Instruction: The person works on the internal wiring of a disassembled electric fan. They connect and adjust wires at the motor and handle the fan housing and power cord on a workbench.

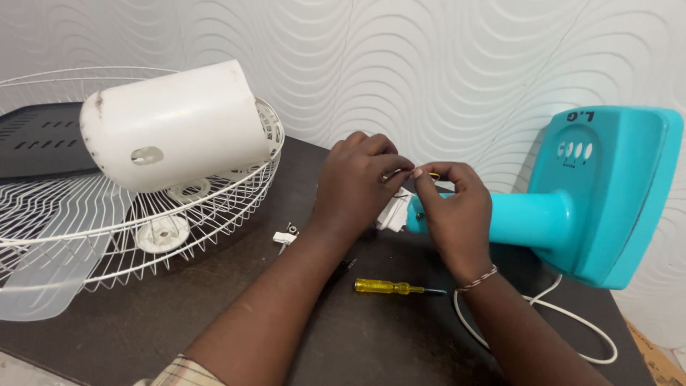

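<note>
A turquoise fan stand [604, 193] lies on its side on the dark table [143, 336], its neck pointing left. At the neck's end sits a white fitting [394, 213] with thin wires. My left hand [357, 186] and my right hand [450, 207] meet there, fingertips pinching the small wires above the fitting. My right hand also rests against the neck's end. What lies under my fingers is hidden.
A yellow-handled screwdriver [389, 287] lies near my wrists. A small white part [284, 237] sits left of my left arm. White wire fan guards [107, 236], a white motor cover [179, 125] and a clear blade [43, 286] fill the left. A white cord [572, 322] trails right.
</note>
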